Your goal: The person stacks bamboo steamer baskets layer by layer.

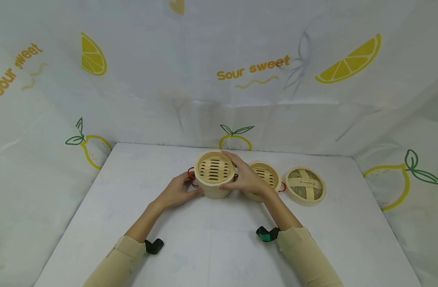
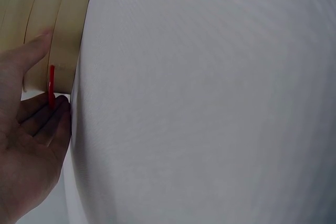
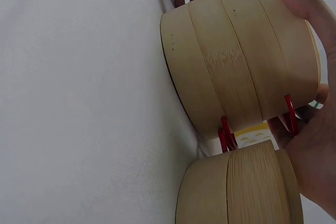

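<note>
steamer stack [image 1: 214, 175] held two-handed

it is at the table's [image 1: 211, 243] twelve o'clock. left hand [image 1: 177, 192] curls round its lower tier at nine; right hand [image 1: 246, 176] grips its upper tier at three, beside another steamer [image 1: 266, 175]; a woven lid [image 1: 305, 186] lies beyond.

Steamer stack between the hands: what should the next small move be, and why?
I'd probably ease the right hand off the upper steamer: no gap shows where it meets the lower steamer, which the left hand touches, apparently steadying it.
</note>
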Tool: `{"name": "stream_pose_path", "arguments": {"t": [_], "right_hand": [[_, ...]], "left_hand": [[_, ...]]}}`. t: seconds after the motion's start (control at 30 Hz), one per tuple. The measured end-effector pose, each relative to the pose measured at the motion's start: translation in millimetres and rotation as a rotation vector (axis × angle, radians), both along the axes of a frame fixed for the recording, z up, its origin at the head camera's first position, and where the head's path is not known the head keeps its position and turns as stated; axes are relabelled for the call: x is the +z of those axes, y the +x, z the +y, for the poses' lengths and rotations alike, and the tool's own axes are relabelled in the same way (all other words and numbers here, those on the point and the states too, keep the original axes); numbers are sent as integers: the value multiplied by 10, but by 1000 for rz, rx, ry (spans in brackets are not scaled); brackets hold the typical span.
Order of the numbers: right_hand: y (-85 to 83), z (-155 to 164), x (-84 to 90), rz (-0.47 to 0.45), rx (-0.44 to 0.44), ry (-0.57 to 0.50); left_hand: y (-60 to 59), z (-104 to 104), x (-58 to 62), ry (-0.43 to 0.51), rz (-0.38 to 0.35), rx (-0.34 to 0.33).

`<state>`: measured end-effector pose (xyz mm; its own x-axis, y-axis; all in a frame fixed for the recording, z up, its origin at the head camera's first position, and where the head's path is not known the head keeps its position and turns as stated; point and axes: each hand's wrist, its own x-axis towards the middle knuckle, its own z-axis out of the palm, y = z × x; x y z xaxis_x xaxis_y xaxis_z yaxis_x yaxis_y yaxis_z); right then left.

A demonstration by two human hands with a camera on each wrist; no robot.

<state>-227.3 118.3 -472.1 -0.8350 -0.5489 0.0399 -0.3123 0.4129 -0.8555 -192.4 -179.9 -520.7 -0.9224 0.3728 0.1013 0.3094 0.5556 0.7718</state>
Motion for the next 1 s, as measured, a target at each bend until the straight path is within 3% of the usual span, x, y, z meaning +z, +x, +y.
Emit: {"name": "stream_pose_path", "arguments": {"t": [0.53,0.8,1.0], "right_hand": [[4,-7,-14,-11,14,-5],[44,45,40,39,0,37],[78,139,69,60,-6,-4]], "left_hand": [[18,-22,-16,4,17,-2],[2,-14,-8,-1,13,-10],[-2,-13,-12,-16,11,0]]}}
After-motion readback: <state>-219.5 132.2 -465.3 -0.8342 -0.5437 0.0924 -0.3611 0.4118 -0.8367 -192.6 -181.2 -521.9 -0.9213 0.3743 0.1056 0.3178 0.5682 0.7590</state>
